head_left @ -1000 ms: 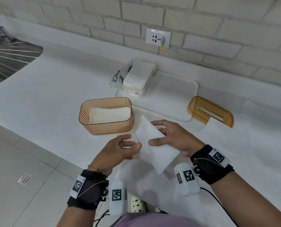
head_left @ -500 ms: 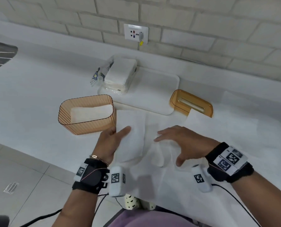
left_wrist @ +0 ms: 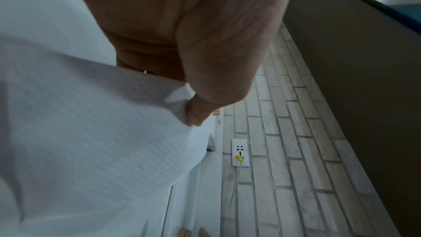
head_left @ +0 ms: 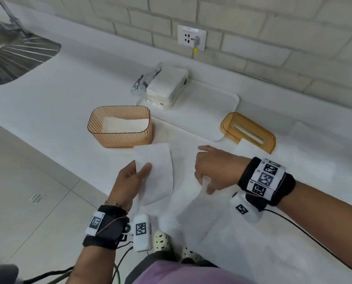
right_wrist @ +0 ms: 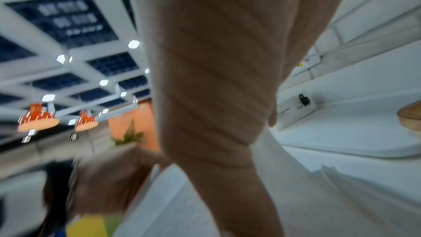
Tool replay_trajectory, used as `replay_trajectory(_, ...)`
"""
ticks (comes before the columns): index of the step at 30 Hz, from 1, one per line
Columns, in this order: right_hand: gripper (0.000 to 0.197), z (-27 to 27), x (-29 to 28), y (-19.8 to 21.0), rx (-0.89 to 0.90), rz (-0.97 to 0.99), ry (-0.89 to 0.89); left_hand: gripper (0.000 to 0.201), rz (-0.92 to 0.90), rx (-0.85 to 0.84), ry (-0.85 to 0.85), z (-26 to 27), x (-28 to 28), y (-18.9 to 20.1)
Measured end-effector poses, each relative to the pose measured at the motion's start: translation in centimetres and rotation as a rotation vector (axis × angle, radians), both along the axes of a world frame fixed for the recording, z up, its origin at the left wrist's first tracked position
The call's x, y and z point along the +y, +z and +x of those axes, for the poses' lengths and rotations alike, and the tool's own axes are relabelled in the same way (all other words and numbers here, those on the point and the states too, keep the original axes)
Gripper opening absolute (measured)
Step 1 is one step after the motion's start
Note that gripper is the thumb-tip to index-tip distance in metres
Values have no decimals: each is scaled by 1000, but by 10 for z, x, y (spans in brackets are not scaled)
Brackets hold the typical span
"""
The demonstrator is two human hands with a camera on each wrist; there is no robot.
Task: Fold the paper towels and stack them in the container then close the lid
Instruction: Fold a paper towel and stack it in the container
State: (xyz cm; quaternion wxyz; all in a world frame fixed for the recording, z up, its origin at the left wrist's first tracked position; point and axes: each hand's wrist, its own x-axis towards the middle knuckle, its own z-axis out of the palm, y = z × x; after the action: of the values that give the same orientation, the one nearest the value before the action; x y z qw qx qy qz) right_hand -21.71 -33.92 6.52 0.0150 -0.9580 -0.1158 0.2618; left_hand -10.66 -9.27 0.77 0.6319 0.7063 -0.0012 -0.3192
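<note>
My left hand (head_left: 133,177) pinches a folded white paper towel (head_left: 155,171) by its left edge, thumb on top, just in front of the amber ribbed container (head_left: 119,128). In the left wrist view the thumb (left_wrist: 205,78) presses on the towel (left_wrist: 91,132). Folded towels (head_left: 123,125) lie inside the container. My right hand (head_left: 210,171) pinches the corner of an unfolded paper towel (head_left: 203,214) and lifts it off the counter. The amber lid (head_left: 249,131) with its slot lies on the counter at the right.
A white tray (head_left: 208,111) at the back holds an opened pack of paper towels (head_left: 166,85). More loose towels (head_left: 306,160) lie flat at the right. A sink (head_left: 13,56) is at far left. The counter edge runs diagonally by my left wrist.
My left hand has taken the folded towel alone and carried it left toward the container. My right hand let it go and picked up the corner of an unfolded sheet.
</note>
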Motion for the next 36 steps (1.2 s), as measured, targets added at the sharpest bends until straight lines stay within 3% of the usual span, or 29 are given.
replay_trajectory(4, 23, 4, -22, 32, 50, 296, -374, 16, -31, -7, 132, -17, 15, 1)
replay_trajectory(8, 15, -6, -35, 62, -138, 752, -646, 17, -86, 50, 236, -35, 22, 4)
replay_trajectory(11, 16, -14, -39, 53, -178, 1043, -830, 24, -120, 127, 247, -48, 16, 3)
replay_trajectory(14, 89, -11, -38, 18, -146, 1260, -955, 32, -195, 269, 240, -61, -3, 0)
replay_trajectory(15, 102, -11, -33, 14, -160, 1307, -992, 35, -235, 332, 254, -65, -10, 0)
replay_trajectory(20, 92, -23, -9, -9, -161, 1398, -1139, 45, -446, 558, 217, -78, -44, 10)
replay_trajectory(24, 32, -34, 2, -25, -91, 1315, -1139, 36, -453, 541, 196, -78, -51, 5)
replay_trajectory(26, 23, -40, 5, -27, -79, 1287, -1101, 36, -421, 544, 195, -75, -50, -1)
replay_trajectory(33, 40, -43, 7, -41, -119, 1178, -1107, 49, -469, 554, 42, -80, -42, 7)
replay_trajectory(36, 69, -42, 12, -46, -117, 1096, -1103, 39, -462, 568, 26, -82, -41, 5)
